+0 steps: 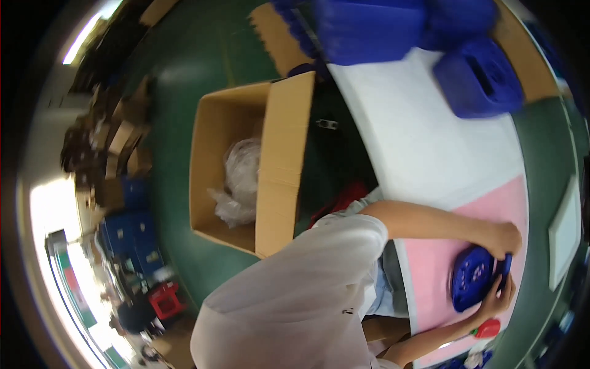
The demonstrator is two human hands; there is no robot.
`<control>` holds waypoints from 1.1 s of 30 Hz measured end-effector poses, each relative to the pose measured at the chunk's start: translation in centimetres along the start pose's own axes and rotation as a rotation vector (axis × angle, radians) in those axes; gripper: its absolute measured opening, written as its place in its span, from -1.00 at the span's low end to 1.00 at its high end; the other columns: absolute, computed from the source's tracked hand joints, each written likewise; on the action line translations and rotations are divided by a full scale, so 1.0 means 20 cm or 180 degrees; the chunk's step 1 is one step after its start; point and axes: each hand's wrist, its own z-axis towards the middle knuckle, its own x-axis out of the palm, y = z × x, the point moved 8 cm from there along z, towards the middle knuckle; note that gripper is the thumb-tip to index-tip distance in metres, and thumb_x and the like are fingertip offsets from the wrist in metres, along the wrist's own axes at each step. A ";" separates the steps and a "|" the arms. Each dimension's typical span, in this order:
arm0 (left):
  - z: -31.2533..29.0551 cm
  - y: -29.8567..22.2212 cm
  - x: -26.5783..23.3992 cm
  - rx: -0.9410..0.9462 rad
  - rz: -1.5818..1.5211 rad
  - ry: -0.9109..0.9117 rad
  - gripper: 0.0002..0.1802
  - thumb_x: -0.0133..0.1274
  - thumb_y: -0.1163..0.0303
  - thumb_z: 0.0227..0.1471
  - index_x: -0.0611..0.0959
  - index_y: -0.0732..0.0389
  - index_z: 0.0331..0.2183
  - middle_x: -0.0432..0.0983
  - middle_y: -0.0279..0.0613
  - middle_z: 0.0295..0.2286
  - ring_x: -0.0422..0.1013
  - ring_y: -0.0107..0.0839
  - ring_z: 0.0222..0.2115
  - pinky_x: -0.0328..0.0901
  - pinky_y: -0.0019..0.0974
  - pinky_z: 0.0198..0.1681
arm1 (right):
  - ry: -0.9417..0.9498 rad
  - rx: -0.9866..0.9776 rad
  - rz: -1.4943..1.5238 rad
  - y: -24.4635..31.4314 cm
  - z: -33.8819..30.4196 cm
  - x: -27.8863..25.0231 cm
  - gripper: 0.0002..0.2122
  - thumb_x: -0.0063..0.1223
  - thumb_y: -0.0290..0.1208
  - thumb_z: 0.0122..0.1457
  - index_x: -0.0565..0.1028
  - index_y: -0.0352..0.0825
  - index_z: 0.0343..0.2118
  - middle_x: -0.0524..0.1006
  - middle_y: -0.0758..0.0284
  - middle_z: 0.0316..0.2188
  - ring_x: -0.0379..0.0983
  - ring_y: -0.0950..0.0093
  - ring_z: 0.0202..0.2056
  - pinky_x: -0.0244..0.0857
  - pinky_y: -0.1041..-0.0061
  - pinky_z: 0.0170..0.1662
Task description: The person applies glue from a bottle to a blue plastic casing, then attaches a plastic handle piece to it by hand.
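A dark blue moulded plastic part [472,278] with rounded edges and several small openings lies on the pink area of the table [424,258]. My left hand [503,238] comes over its upper right end, fingers curled down onto a bar-like blue piece along that side. My right hand [496,301] grips the lower right end of the same side, thumb and fingers round the edge. What the fingertips do is too small to make out. A small red object with a green bit [488,328] rests beside my right wrist.
Large blue plastic containers [479,77] stand on the white part of the table [448,141] at the top. An open cardboard box [284,166] with clear plastic bags [241,178] sits on the green floor. Boxes, blue cabinets [132,240] and a red crate [165,299] line the left.
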 end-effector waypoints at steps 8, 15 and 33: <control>-0.12 0.05 -0.23 -0.0318 -0.0849 -0.0061 -0.72 0.23 0.46 -0.24 0.70 0.30 -0.35 0.58 -0.04 -0.32 0.51 -0.15 -0.28 0.41 -0.23 -0.15 | -0.0279 0.0320 0.0681 0.12 0.09 0.05 -0.78 0.27 -0.63 -0.05 0.59 -0.43 -0.28 0.59 0.18 -0.25 0.55 0.35 -0.23 0.41 0.49 -0.14; -0.06 -0.01 -0.23 -0.0739 -0.1021 0.0077 -0.71 0.25 0.56 -0.24 0.71 0.32 -0.32 0.61 -0.09 -0.29 0.55 -0.24 -0.26 0.42 -0.31 -0.14 | -0.0482 0.0442 0.0956 0.05 0.03 -0.01 -0.77 0.27 -0.62 -0.09 0.59 -0.43 -0.30 0.59 0.21 -0.26 0.56 0.35 -0.23 0.44 0.49 -0.16; -0.09 0.01 -0.21 -0.1347 -0.0953 0.0117 -0.71 0.26 0.56 -0.23 0.69 0.37 -0.33 0.54 -0.03 -0.07 0.54 -0.28 -0.16 0.43 -0.34 -0.14 | -0.0547 0.0638 0.1384 0.03 0.03 -0.01 -0.81 0.22 -0.64 -0.08 0.57 -0.44 -0.33 0.58 0.22 -0.29 0.55 0.29 -0.26 0.46 0.45 -0.20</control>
